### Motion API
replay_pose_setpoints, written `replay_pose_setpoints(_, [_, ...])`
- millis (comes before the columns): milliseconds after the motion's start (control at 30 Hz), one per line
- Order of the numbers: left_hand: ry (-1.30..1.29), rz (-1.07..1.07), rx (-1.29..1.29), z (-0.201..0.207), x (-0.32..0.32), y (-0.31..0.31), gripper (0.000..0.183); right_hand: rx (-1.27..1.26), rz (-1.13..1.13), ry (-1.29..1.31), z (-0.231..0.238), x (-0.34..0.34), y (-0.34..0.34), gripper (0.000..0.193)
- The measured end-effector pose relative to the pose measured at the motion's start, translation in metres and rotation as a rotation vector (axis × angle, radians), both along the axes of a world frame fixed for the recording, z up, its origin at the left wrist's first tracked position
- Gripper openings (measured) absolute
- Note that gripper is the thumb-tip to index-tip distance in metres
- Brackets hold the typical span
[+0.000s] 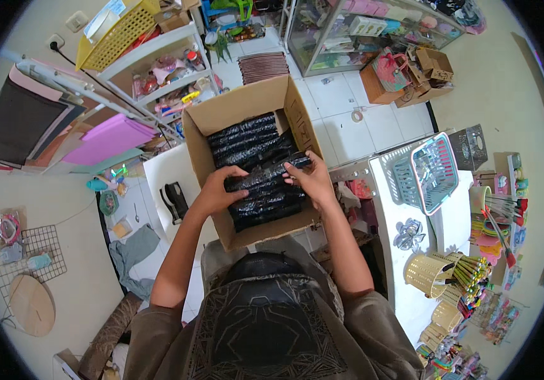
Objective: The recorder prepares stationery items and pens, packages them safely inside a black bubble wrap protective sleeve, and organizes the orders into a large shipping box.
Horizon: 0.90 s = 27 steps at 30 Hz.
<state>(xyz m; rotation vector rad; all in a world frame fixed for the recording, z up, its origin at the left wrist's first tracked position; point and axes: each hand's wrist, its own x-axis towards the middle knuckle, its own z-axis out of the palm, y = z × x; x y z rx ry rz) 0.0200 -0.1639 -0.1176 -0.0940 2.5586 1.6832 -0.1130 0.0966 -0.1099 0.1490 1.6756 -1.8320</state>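
While both bare forearms reach forward, the left hand [222, 190] and right hand [310, 179] each have their grip closed on a long, shiny black plastic-wrapped package [265, 175] — held slantwise over rows of similar black bundles [243, 135] in an open brown cardboard box [237, 109]. Rightward, a white surface [389, 212] carries a light-blue plastic basket [413, 180].

Before us stands a box [234, 104], packages [246, 136] inside; our left hand [221, 190] and right hand [313, 182] hold the top package [265, 176] between them. Rightward, a basket [406, 176] sits on a table [395, 209]; ahead left, a shelf unit [180, 85].
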Motion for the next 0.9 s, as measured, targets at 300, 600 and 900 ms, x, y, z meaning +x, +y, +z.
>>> replay_pose_setpoints(300, [-0.235, 0.07, -0.788, -0.047, -0.006, 0.043, 0.013, 0.631, 0.593, 0.567, -0.04, -0.02, -0.019, 0.039])
replay_pose_setpoints(600, [-0.453, -0.117, -1.061, -0.115, -0.018, 0.061, 0.019, 0.896, 1.019, 0.52, -0.132, -0.018, -0.04, 0.042])
replay_pose_setpoints(900, [-0.378, -0.137, -0.865, 0.018, -0.007, 0.027, 0.031, 0.737, 0.816, 0.616, -0.021, -0.008, -0.009, 0.049])
